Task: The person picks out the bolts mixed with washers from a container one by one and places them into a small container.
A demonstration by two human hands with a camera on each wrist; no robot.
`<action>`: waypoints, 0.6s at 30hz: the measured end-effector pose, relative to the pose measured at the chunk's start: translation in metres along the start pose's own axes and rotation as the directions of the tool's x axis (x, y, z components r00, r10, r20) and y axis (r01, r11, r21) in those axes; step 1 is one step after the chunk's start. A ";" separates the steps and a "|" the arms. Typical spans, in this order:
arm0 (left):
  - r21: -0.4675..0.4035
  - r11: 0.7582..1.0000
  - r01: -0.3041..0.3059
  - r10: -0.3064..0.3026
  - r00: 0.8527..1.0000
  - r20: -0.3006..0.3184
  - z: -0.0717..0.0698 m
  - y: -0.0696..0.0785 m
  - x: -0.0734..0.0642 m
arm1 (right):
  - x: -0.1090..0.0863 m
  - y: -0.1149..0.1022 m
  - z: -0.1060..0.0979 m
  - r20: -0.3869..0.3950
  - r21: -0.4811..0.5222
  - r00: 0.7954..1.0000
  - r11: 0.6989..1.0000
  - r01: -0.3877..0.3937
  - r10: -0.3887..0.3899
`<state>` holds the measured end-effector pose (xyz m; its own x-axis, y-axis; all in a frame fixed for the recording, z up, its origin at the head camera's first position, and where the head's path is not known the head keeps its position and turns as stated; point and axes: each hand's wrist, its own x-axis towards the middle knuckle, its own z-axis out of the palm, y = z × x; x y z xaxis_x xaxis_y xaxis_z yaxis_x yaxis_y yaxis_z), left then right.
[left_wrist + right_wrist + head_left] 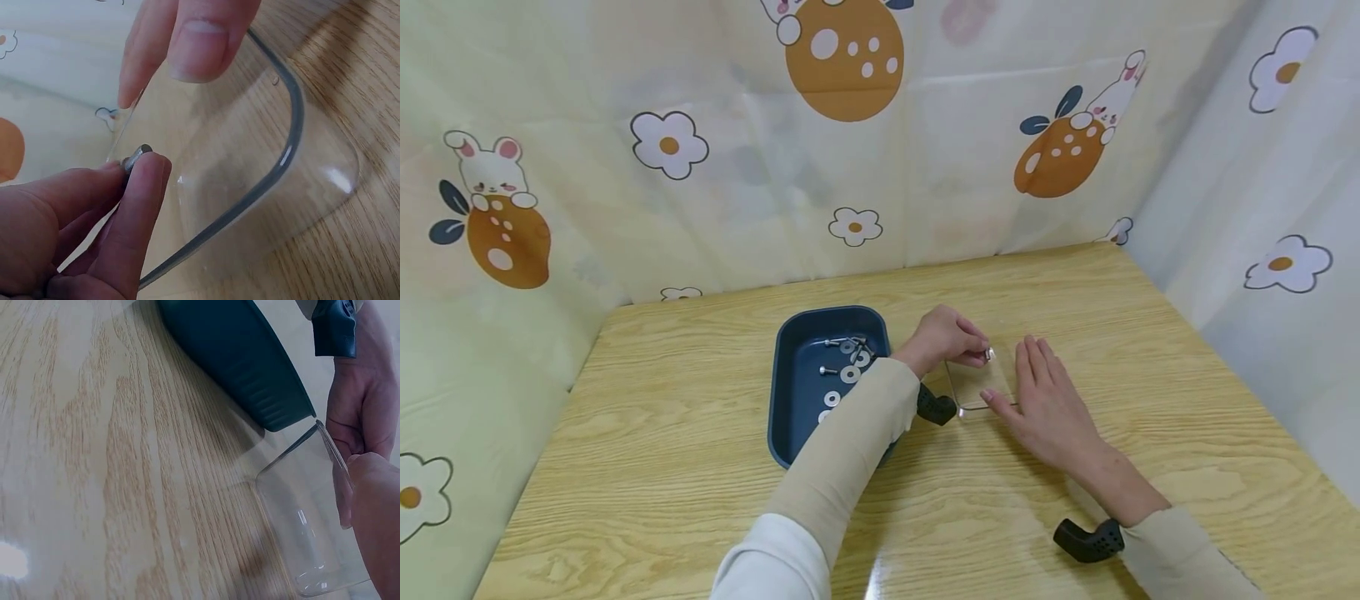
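My left hand pinches a small metal screw between thumb and fingers, over the clear square container. Only a short grey end of the screw shows past the fingertips. On the container's right side rests my right hand, its fingers straight along the wall and its thumb at the near rim. In the left wrist view the right thumb reaches over the container's rim. From the right wrist view, the see-through wall stands on the wooden table.
Left of the container sits a dark blue tray with several screws and washers, partly hidden by my left sleeve. Black wrist-worn pieces hang near both wrists. A patterned curtain closes off the table's back.
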<state>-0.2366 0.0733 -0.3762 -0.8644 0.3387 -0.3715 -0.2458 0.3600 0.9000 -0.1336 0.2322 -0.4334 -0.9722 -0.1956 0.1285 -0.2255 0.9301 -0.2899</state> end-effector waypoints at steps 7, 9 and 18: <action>-0.002 1.000 -0.003 0.003 1.000 -0.009 -0.001 0.003 -0.005 | 0.000 -0.002 0.000 -0.006 -0.001 1.000 1.000 -0.001 0.001; 0.011 1.000 0.003 -0.003 1.000 -0.010 -0.002 0.004 -0.007 | 0.001 -0.002 0.000 -0.007 -0.001 1.000 1.000 0.000 0.000; -0.103 0.995 0.005 -0.001 0.999 0.040 -0.010 0.002 -0.004 | -0.001 -0.003 0.000 -0.009 -0.021 1.000 1.000 -0.005 0.004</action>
<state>-0.2381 0.0634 -0.3708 -0.8460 0.3730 -0.3809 -0.2937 0.2701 0.9169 -0.1324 0.2301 -0.4325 -0.9726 -0.1886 0.1360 -0.2196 0.9374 -0.2704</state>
